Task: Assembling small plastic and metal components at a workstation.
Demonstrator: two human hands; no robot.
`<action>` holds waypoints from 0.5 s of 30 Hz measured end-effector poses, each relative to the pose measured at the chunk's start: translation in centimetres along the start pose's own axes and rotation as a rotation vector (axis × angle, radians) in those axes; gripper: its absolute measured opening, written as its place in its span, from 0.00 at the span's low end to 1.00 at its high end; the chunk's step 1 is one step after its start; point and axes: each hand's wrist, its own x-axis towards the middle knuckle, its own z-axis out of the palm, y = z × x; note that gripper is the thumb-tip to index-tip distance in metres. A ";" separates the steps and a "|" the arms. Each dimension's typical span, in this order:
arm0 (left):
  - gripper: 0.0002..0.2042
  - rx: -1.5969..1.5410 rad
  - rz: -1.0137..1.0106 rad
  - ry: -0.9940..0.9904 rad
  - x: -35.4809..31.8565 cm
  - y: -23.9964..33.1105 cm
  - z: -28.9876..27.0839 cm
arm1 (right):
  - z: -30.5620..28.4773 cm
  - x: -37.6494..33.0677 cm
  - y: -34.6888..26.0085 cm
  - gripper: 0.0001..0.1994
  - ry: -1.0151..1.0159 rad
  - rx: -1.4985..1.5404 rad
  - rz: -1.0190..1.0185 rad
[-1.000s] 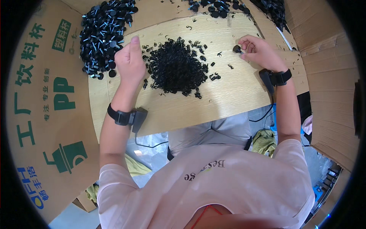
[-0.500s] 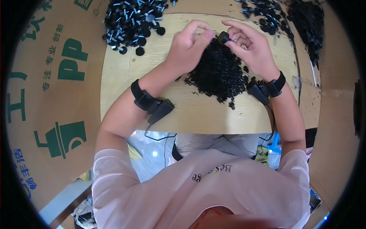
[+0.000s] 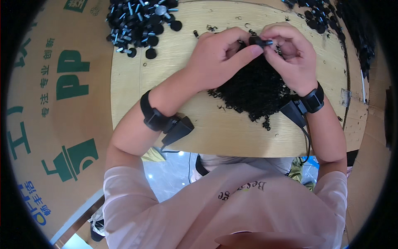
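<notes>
My left hand (image 3: 224, 56) is closed, pinching the round black head of a screw-in foot (image 3: 256, 40) between thumb and fingers. Its short metal stud (image 3: 268, 42) points right, toward the fingertips of my right hand (image 3: 292, 58). That hand is curled, with thumb and forefinger drawn together at the stud's tip; whether they grip the stud or a small piece is too fine to tell. Beneath both hands lies a heap of small black ring-like pieces (image 3: 253, 93), partly covered by the left hand and fingers.
More black-headed screw-in feet (image 3: 139, 25) are piled at the far left of the wooden table (image 3: 232, 139). Another group of dark parts (image 3: 317, 18) lies far right. Cardboard (image 3: 70, 120) rises on the left. Each wrist wears a strapped black device (image 3: 178, 129) with a cable.
The screw-in foot was at my right fingertips; now my left hand holds its head, with the stud turned rightward. My left hand has moved right to meet the right. The whole view has shifted slightly.
</notes>
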 end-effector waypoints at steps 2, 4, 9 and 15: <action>0.09 0.013 0.024 -0.012 -0.3 0.1 0.0 | 0.0 0.1 0.3 0.15 -0.003 0.017 -0.007; 0.11 -0.007 0.006 0.019 -0.6 0.0 -0.2 | 0.2 0.3 0.8 0.14 -0.007 0.077 -0.004; 0.14 -0.060 -0.043 0.053 -0.4 0.0 0.0 | 0.3 0.1 0.5 0.15 0.009 0.120 0.117; 0.15 -0.067 -0.032 0.073 -0.5 0.0 -0.1 | 0.0 -0.1 0.2 0.15 -0.015 0.079 0.196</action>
